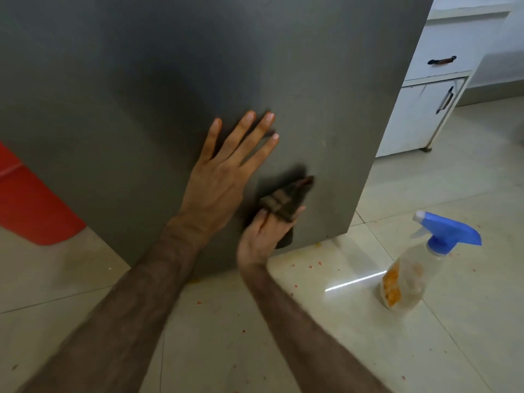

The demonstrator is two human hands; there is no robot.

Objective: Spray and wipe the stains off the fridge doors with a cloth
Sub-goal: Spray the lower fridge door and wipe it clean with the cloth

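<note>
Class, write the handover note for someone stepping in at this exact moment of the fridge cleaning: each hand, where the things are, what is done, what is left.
Left hand: empty, flat with fingers spread on the grey fridge door, bracing.
Right hand: closed on the dark cloth, pressed to the door near its lower right corner; blurred, so probably mid-wipe.
Spray bottle: upright on the tiled floor to the right, untouched by either hand.
Done: wiping is under way low on the door; whether it was sprayed cannot be told.
Left: finish the lower corner, check the rest for stains. Small reddish specks dot the floor.
</note>
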